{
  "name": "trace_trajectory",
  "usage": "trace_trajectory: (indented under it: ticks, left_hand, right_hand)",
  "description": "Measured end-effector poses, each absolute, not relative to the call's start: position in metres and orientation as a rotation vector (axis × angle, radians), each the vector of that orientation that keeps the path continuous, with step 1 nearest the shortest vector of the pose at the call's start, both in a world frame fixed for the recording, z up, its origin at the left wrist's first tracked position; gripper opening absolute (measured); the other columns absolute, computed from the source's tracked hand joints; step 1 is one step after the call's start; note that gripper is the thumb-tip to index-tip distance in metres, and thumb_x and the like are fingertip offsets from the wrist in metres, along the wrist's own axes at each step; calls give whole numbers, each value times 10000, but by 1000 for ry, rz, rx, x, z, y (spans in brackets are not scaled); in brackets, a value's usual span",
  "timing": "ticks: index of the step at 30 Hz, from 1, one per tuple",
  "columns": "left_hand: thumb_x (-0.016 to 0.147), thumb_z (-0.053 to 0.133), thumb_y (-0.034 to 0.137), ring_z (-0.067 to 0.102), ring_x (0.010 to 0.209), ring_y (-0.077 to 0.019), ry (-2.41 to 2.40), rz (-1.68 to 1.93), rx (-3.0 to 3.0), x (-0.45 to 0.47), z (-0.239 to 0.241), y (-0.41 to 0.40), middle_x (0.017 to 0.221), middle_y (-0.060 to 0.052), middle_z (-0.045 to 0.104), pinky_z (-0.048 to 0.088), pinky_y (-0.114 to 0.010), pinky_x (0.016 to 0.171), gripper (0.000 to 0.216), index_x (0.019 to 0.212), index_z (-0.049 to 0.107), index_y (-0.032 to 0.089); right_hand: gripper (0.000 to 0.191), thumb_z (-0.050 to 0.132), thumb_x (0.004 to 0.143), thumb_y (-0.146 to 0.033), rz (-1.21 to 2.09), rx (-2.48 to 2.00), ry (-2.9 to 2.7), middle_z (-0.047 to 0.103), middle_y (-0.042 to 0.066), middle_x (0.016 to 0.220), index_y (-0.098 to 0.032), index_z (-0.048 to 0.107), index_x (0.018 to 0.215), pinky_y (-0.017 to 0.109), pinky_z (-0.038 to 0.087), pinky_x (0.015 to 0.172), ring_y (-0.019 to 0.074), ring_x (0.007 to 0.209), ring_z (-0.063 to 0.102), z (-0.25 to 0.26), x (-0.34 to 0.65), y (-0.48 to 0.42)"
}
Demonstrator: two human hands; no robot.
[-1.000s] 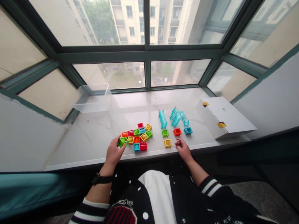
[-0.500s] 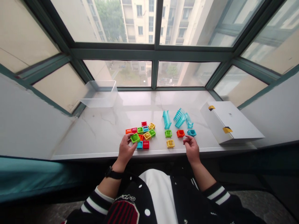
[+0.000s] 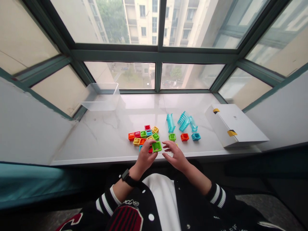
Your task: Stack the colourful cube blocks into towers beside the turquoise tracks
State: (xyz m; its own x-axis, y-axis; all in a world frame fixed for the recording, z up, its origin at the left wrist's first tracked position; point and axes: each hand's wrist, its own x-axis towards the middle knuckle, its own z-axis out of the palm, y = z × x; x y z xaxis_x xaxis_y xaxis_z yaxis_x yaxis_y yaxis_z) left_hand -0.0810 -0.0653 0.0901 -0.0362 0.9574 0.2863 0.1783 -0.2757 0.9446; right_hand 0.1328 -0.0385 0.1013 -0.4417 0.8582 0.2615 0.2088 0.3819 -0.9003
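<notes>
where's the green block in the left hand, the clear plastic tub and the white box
green block [image 3: 157, 146], head view, floor of its square recess
clear plastic tub [image 3: 100, 106], head view, front wall
white box [image 3: 232, 120], head view, top face

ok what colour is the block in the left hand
Green, bright lime: the block in the left hand shows best in the head view.

Left hand: fingers hold the green hollow block.
Right hand: open, just right of the green hollow block.
Coloured hollow blocks: clustered behind the green hollow block, on the marble windowsill.
Teal ribbed tracks: behind it, rightward.
White box: well right of it.
Clear plastic tub: far behind it, leftward.
</notes>
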Motion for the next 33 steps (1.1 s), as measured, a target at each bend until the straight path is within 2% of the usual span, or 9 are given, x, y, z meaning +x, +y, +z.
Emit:
trace_trajectory:
  ticks: [6, 14, 17, 20, 23, 28, 33]
  left_hand:
    - [903, 745, 312, 686, 1086, -262, 1178, 1313, 1341, -72, 81, -69, 1217, -105, 637, 603, -423, 935, 378, 1246, 596, 262]
    - [902, 782, 421, 726, 1069, -265, 1091, 1248, 1119, -64, 75, -65, 1146, -99, 708, 598, -438, 958, 453, 1257, 562, 245]
    - [914, 773, 424, 722, 1121, -271, 1079, 1219, 1102, -63, 76, -65, 1205, -113, 699, 597, -451, 995, 470, 1288, 556, 238]
    - [890, 805, 409, 697, 1213, -275, 1054, 1221, 1090, -62, 75, -63, 1340, -120, 639, 579, -478, 1069, 601, 1395, 515, 261]
    - [858, 840, 402, 705, 1207, -268, 1041, 1219, 1065, -60, 71, -61, 1327, -108, 637, 577, -498, 1088, 690, 1437, 486, 274]
    - [893, 803, 424, 725, 1182, -272, 1061, 1188, 1112, -60, 63, -57, 1284, -119, 707, 592, -510, 1076, 551, 1347, 553, 237]
    - [912, 776, 349, 723, 1198, -264, 1105, 1135, 1323, -60, 66, -53, 1355, -132, 689, 595, -500, 1083, 506, 1366, 593, 220]
  right_hand:
    - [450, 693, 977, -305, 1110, -921, -1853, 608, 98, 1349, -316, 604, 1418, 436, 671, 948, 224, 1055, 734, 98, 130, -38]
    - [449, 692, 979, -302, 1174, -940, -1801, 666, 94, 1329, -296, 604, 1419, 411, 662, 953, 215, 1029, 757, 91, 133, -37]
    - [458, 700, 973, -311, 1146, -964, -1793, 683, 92, 1317, -291, 606, 1421, 425, 646, 979, 224, 1052, 743, 87, 135, -36]
    - [431, 697, 981, -348, 1173, -1007, -1706, 702, 99, 1303, -275, 614, 1397, 445, 621, 1023, 242, 1095, 735, 84, 136, -34]
    - [442, 693, 985, -409, 1271, -1039, -1573, 705, 115, 1318, -262, 597, 1391, 466, 603, 1049, 262, 1135, 729, 79, 137, -31]
    - [524, 718, 962, -455, 1380, -1047, -1525, 689, 122, 1339, -269, 558, 1425, 475, 599, 1057, 271, 1168, 719, 72, 143, -25]
    - [609, 768, 923, -425, 1377, -1052, -1669, 657, 128, 1399, -266, 570, 1476, 468, 601, 1079, 280, 1217, 712, 80, 165, -15]
